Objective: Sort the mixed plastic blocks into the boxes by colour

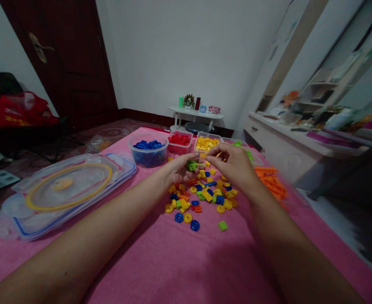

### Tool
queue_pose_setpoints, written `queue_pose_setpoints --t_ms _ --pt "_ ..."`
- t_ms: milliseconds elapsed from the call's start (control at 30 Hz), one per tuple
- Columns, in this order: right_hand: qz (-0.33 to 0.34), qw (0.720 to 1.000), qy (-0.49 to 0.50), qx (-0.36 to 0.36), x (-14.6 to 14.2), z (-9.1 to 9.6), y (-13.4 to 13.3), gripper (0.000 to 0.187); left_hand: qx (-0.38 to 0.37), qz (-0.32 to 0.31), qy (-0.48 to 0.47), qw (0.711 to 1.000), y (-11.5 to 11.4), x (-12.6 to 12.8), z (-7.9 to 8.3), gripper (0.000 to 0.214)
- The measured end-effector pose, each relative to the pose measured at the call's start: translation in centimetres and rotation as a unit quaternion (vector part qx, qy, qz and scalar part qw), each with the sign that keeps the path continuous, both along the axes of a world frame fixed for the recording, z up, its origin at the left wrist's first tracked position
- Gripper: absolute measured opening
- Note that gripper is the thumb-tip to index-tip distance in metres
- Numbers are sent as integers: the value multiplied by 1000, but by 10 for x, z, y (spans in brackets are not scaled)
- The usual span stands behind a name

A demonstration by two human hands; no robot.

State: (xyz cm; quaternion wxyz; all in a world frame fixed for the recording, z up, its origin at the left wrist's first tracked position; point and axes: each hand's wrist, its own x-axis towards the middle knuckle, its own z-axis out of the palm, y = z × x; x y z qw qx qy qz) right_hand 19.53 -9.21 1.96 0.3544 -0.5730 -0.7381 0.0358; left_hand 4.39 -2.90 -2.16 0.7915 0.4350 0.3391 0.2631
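My left hand (pixel 180 169) is turned palm up, its fingers curled round green toy bricks (pixel 192 165). Facing it, my right hand (pixel 236 162) has thumb and fingers pinched together; a bit of yellow shows by the fingertips, but what they hold is too small to make out. Below both hands a loose pile of mixed toy bricks (pixel 207 193) in yellow, blue, red, orange and green lies on the pink cloth (pixel 179 266). Blue wheel-shaped pieces (pixel 195 225) and a single green brick (pixel 223 225) rest at the near side of the pile.
Behind the pile stand a round tub of blue bricks (pixel 148 154), a box of red bricks (pixel 180 141) and a box of yellow bricks (pixel 207 143). Green pieces (pixel 237 144) and orange bricks (pixel 270 181) sit in containers at right. Clear lids (pixel 74 185) are stacked at left.
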Motion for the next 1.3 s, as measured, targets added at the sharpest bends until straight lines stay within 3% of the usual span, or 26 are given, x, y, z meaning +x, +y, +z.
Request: queue_pose_setpoints --t_ms 67,133,200,267,333,467,600,700,767,833,1000,1200,1300 --pt "21 992 -70 -99 3 -3 -2 10 101 29 73 992 1 -2 -1 23" --pt "47 961 -166 -217 3 -9 -6 12 239 26 170 956 1 -3 -4 20" --pt "38 923 -256 -286 1 -16 -8 22 381 -1 269 885 1 -4 -7 14" --pt "-1 908 -310 -282 -1 -22 -8 29 477 -40 342 809 0 -5 -11 9" --pt "-59 914 -323 -236 -2 -25 -5 25 520 -94 371 763 -1 -4 -14 13" --pt "-130 926 -303 -182 3 -22 2 17 580 -156 372 708 -8 -2 -19 24" --pt "-45 923 -300 -236 0 -16 -4 12 625 -176 409 641 -20 2 -17 29" --pt "10 910 -293 -294 -5 -16 -10 17 633 -186 435 613 -26 5 -14 28" --pt "16 908 -287 -306 -7 -17 -11 20 628 -180 441 615 -26 4 -11 27" --pt "17 911 -284 -299 -8 -20 -11 24 614 -167 436 636 -21 1 -7 25" --pt "43 918 -280 -277 -12 -36 -6 25 539 -131 400 729 0 -12 3 19" --pt "55 909 -315 -269 -14 -40 -7 14 463 -55 346 814 17 -18 -8 19" --pt "46 934 -246 -256 -8 -35 -3 13 419 12 277 865 17 -14 -9 23"
